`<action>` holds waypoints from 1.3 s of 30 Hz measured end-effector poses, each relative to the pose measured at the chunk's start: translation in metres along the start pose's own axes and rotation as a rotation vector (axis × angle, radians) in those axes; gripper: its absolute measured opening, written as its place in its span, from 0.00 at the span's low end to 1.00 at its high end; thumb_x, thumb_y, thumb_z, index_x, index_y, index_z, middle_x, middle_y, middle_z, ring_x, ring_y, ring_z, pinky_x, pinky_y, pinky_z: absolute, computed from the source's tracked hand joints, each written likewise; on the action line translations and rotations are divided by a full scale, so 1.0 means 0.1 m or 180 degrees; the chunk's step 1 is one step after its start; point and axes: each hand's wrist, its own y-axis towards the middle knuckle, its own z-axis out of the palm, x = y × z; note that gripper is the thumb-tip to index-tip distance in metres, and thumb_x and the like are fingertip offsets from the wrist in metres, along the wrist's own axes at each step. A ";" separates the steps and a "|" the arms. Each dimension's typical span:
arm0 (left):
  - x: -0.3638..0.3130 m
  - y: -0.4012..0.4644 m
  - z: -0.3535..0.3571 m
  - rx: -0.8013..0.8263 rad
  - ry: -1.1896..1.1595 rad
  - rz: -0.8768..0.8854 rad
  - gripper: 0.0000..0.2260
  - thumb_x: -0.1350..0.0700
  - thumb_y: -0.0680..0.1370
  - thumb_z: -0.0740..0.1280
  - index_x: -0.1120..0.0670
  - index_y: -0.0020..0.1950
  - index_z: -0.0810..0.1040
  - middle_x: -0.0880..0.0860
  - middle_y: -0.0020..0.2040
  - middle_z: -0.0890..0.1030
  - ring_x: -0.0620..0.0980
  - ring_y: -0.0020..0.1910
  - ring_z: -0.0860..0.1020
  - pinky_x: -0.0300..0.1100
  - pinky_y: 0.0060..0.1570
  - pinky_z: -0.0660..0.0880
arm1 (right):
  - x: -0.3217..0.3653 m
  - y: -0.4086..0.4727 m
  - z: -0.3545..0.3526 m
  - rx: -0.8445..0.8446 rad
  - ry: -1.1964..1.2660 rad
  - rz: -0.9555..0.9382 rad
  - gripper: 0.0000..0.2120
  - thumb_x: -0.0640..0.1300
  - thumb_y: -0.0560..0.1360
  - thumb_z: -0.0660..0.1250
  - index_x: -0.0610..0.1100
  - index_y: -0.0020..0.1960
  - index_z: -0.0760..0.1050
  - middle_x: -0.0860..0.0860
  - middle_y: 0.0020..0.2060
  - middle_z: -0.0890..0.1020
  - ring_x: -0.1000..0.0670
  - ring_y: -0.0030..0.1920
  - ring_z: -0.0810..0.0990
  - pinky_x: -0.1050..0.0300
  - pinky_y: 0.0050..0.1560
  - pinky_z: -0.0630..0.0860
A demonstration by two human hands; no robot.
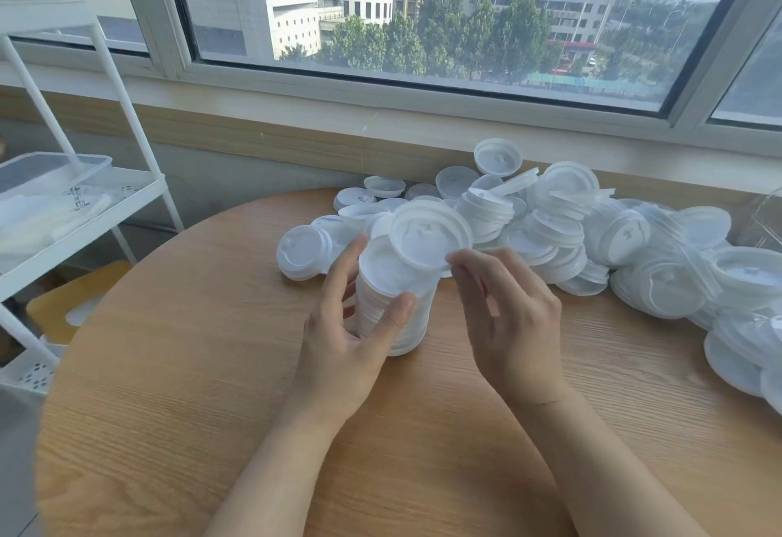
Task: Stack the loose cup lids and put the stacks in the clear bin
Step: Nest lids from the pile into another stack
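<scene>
left hand [342,350] grips a lid stack [393,303] on the table [190,388]; right hand [508,316] pinches a tilted lid [429,236] above it.

No text, label or number can be read — not on anything in view.
</scene>
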 end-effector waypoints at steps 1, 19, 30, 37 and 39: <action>0.00 0.00 0.00 0.0011 -0.0013 0.0003 0.33 0.44 0.76 0.75 0.38 0.79 0.67 0.33 0.69 0.77 0.33 0.69 0.74 0.24 0.58 0.71 | 0.02 0.00 0.01 0.0049 0.0006 -0.0147 0.07 0.39 0.84 0.68 0.40 0.55 0.84 0.50 0.44 0.83 0.48 0.37 0.79 0.47 0.38 0.77; -0.05 -0.02 0.01 -0.0029 -0.0051 0.0115 0.30 0.41 0.78 0.70 0.41 0.80 0.68 0.31 0.70 0.76 0.32 0.70 0.72 0.24 0.61 0.69 | 0.08 -0.06 0.06 0.0768 0.0315 0.0645 0.24 0.56 0.87 0.54 0.46 0.78 0.70 0.57 0.52 0.73 0.55 0.44 0.77 0.56 0.46 0.76; -0.04 -0.02 0.01 0.0051 -0.0031 0.0077 0.29 0.41 0.78 0.70 0.43 0.78 0.70 0.35 0.70 0.77 0.31 0.69 0.73 0.24 0.58 0.70 | 0.06 -0.06 0.07 0.0878 0.0481 0.0904 0.21 0.57 0.86 0.54 0.49 0.74 0.73 0.60 0.49 0.74 0.55 0.46 0.78 0.58 0.46 0.76; -0.03 -0.01 0.02 0.0086 -0.0106 0.0030 0.29 0.42 0.78 0.70 0.42 0.78 0.69 0.28 0.67 0.76 0.32 0.68 0.75 0.25 0.58 0.71 | 0.03 -0.03 0.05 0.1134 0.0678 0.1124 0.21 0.58 0.85 0.58 0.51 0.73 0.74 0.59 0.49 0.76 0.51 0.47 0.79 0.62 0.49 0.74; -0.04 -0.02 0.03 0.0085 -0.0122 0.0044 0.29 0.43 0.77 0.70 0.42 0.78 0.69 0.27 0.66 0.76 0.30 0.67 0.75 0.24 0.56 0.71 | 0.02 -0.02 0.04 0.1169 0.0699 0.1132 0.21 0.59 0.84 0.58 0.52 0.73 0.73 0.59 0.49 0.76 0.51 0.47 0.79 0.61 0.49 0.74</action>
